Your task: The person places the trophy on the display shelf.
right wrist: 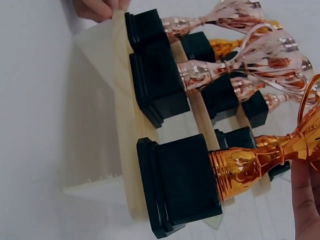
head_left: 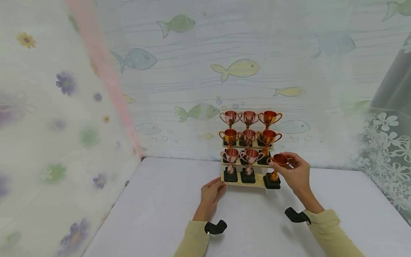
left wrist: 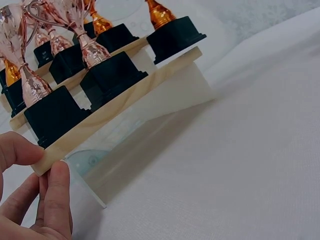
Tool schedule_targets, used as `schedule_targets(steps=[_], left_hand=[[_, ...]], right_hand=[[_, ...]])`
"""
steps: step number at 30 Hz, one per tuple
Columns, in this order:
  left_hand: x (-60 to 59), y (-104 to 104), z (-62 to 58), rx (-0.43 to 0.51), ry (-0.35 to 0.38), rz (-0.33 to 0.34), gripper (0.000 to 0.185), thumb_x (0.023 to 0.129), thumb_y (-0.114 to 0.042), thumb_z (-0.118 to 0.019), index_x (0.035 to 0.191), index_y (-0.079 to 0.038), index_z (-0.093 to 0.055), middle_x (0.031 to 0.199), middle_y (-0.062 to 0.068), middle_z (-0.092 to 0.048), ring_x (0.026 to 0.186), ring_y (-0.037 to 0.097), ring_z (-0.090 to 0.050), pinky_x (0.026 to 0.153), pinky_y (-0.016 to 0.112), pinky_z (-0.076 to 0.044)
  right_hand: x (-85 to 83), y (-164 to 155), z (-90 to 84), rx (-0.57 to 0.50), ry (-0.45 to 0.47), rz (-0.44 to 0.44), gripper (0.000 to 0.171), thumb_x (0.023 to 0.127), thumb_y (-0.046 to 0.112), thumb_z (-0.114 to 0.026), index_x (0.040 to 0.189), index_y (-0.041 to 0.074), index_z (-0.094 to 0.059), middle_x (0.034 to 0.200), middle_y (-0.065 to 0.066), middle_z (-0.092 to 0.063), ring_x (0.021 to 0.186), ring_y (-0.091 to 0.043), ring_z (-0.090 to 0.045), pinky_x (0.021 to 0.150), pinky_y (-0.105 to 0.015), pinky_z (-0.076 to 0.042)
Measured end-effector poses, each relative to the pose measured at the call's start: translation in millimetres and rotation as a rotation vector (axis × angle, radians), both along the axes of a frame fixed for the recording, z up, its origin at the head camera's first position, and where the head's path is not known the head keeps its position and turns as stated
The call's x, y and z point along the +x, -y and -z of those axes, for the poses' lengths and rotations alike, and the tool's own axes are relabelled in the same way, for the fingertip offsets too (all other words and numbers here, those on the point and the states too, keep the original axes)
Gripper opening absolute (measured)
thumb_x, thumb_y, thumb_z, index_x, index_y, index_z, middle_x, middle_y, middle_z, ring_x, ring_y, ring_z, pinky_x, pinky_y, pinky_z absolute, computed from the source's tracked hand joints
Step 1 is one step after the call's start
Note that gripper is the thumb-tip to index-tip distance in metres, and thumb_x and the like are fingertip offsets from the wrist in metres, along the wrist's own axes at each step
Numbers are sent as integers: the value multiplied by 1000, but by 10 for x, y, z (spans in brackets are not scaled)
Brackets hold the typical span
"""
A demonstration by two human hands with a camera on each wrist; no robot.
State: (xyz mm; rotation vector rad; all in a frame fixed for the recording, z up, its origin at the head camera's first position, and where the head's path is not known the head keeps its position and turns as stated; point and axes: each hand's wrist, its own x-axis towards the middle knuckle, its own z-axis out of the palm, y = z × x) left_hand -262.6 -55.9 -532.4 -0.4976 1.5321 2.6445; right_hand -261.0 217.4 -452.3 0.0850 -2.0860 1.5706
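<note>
White cloth-covered table (head_left: 160, 214) open in front and left; tiered pale wooden stand (head_left: 244, 182) packed with small copper-gold trophy cups (head_left: 249, 137) blocks the rear.

- The camera on my head looks forward and down over the white table (head_left: 179, 200) toward the far wall with its fish pattern, from well back, taking in the whole stepped wooden stand (head_left: 245, 182) of trophies and both of my hands.
- The camera on my left wrist sits low and very near the stand's near left corner, facing right along the lowest shelf (left wrist: 120, 107), with my left hand (left wrist: 35, 200) in the bottom left.
- The camera on my right wrist is close at the stand's right end and rolled sideways, so the trophies lie across the picture.
- All three views share the lowest shelf and its black trophy bases (right wrist: 180, 185).
</note>
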Motion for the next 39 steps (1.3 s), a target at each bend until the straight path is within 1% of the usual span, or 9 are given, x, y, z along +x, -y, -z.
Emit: schedule_targets(steps=[8,17,18,21,25,28,32,36,39], left_hand=[[2,-11,37,1,-3,6,41,89,5,-67,128,15,-61,106,17,-69,84,14,-68,77,24,-61],[10,-16,30,-4,-9,2,41,88,4,-67,128,15,-60,109,18,-69,84,13,-68,78,24,-61],[9,-16,29,-4,-10,2,42,89,4,-67,128,15,-60,109,18,-69,84,13,-68,78,24,-61],[11,-18,29,3,-9,4,41,89,5,-67,129,15,-60,107,16,-69,84,13,-68,79,24,-61],[4,-7,38,7,-15,19,42,90,5,-66,129,16,-59,107,16,-69,83,12,-67,81,26,-61],[1,-3,46,4,-18,23,42,90,5,-66,130,16,-59,110,18,-69,84,13,-67,83,27,-61],[8,-11,46,-11,-17,8,42,90,4,-66,130,15,-59,114,21,-68,86,14,-68,82,26,-61],[3,1,51,-52,-9,21,41,89,4,-67,129,13,-61,116,22,-68,86,14,-69,82,26,-61],[-9,44,52,-137,-19,78,40,91,1,-67,129,12,-61,112,19,-70,86,14,-69,81,26,-61]], right_hand=[[-80,109,34,-84,-4,12,43,81,10,-86,118,-2,-66,101,14,-65,89,-4,-64,70,-11,-56],[-135,180,-14,-117,14,20,45,79,7,-87,119,-3,-67,97,14,-64,86,-2,-62,67,-11,-54],[-131,192,-31,-117,17,23,45,80,6,-87,119,-4,-67,97,14,-64,85,-1,-62,66,-11,-54],[-37,255,-155,-105,12,27,44,80,3,-85,118,-7,-66,95,14,-64,83,0,-61,66,-11,-53],[69,316,-270,-94,4,12,43,81,2,-83,117,-11,-64,95,12,-65,82,0,-60,65,-10,-53],[-30,265,-140,-95,15,10,45,81,4,-85,119,-8,-65,98,11,-64,83,-1,-60,66,-10,-53],[-163,188,55,-64,50,0,52,80,11,-87,126,0,-65,103,10,-62,88,-2,-60,69,-10,-53],[-149,138,124,17,76,-43,60,81,16,-88,133,2,-61,110,3,-63,92,0,-59,74,-9,-53],[-94,52,165,86,91,-90,62,86,19,-84,139,3,-57,119,-6,-63,97,3,-57,81,-7,-52]])
